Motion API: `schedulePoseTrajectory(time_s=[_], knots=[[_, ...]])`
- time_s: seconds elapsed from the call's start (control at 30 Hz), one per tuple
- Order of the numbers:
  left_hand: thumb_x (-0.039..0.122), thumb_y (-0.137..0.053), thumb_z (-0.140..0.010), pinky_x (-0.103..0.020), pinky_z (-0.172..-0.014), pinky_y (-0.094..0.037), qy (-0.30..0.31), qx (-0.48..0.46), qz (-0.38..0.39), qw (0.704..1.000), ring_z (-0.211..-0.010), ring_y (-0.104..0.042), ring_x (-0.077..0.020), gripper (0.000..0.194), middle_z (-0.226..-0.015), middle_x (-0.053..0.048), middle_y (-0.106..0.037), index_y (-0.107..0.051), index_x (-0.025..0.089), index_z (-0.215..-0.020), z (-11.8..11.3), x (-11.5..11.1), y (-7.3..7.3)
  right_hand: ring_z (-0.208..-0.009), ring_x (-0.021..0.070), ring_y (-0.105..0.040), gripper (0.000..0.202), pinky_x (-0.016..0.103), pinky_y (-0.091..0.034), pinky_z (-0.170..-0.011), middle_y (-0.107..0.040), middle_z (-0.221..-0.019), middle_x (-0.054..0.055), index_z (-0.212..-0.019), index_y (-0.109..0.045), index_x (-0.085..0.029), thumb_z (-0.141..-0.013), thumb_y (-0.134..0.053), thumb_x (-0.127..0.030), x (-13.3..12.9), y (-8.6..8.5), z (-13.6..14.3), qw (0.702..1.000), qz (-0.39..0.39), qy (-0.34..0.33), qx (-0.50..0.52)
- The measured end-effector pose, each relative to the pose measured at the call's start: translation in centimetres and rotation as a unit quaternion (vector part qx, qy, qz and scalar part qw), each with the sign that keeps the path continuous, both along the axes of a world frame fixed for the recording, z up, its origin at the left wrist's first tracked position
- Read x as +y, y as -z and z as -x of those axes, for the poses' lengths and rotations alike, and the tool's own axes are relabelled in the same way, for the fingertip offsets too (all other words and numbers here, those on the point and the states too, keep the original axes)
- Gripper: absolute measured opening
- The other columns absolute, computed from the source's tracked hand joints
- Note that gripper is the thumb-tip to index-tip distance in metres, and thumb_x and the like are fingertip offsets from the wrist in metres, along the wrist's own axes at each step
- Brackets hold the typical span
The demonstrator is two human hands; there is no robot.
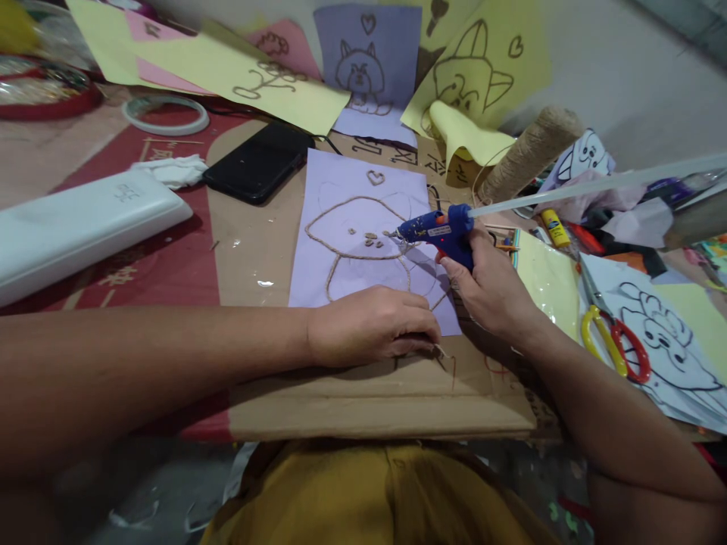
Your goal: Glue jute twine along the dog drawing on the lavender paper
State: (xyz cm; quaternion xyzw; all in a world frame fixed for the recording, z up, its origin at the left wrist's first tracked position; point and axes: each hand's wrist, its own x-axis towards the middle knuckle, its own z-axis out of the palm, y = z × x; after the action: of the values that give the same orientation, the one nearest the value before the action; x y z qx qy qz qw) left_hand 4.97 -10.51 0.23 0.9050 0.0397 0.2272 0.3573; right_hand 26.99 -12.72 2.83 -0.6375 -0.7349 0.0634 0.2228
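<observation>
A purple sheet [318,269] lies on the cardboard, with a pencil drawing partly outlined in brown twine [346,252]. My right hand [491,284] is wrapped round a blue glue gun [435,229], whose nozzle points left over the sheet, near the right side of the twine face. A long clear glue stick [568,189] sticks out of its back. Resting on the lower edge of the sheet, my left hand [378,325] has its fingers curled together, and a thin end of twine [444,351] shows by the fingertips.
Scissors [616,344] lie on drawn papers [670,333] at the right. A twine roll [528,155] stands behind the glue gun. To the left are a black phone [258,163], a white case [85,227] and a tape roll [164,115]. Finished twine pictures [366,68] lean at the back.
</observation>
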Motion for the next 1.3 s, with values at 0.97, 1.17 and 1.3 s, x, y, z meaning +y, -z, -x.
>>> schedulePoseTrajectory(time_s=[0.97,1.17,1.3], knots=[[0.021,-0.063,-0.101,-0.02,-0.076,-0.049,-0.001,0.004,-0.008,1.0,-0.082,-0.067,-0.0128,0.015,-0.094,-0.006,-0.074,-0.076,0.013,-0.102,0.02,0.01,0.14,-0.117,0.0381,-0.067,0.043,0.056,-0.054,-0.099,-0.069,-0.129,0.016,-0.137,-0.054,-0.021,-0.096,-0.053,-0.035,0.02,-0.01,-0.11,1.0,-0.022,-0.022,0.0],[0.02,-0.063,-0.101,-0.02,-0.076,-0.049,-0.003,0.006,-0.004,1.0,-0.082,-0.066,-0.0125,0.014,-0.094,-0.005,-0.074,-0.075,0.015,-0.102,0.02,0.06,0.03,-0.118,0.0397,-0.067,0.045,0.058,-0.053,-0.1,-0.069,-0.13,0.017,-0.137,-0.052,-0.02,-0.096,-0.053,-0.038,-0.07,-0.17,-0.15,1.0,-0.002,-0.019,-0.005],[0.021,-0.062,-0.102,-0.02,-0.076,-0.049,-0.006,0.013,0.003,1.0,-0.083,-0.066,-0.0123,0.014,-0.095,-0.005,-0.075,-0.075,0.016,-0.101,0.06,0.0,0.01,-0.12,0.0389,-0.066,0.044,0.057,-0.053,-0.101,-0.069,-0.132,0.017,-0.138,-0.053,-0.02,-0.096,-0.053,-0.036,-0.16,-0.17,-0.29,1.0,-0.013,-0.025,-0.007]])
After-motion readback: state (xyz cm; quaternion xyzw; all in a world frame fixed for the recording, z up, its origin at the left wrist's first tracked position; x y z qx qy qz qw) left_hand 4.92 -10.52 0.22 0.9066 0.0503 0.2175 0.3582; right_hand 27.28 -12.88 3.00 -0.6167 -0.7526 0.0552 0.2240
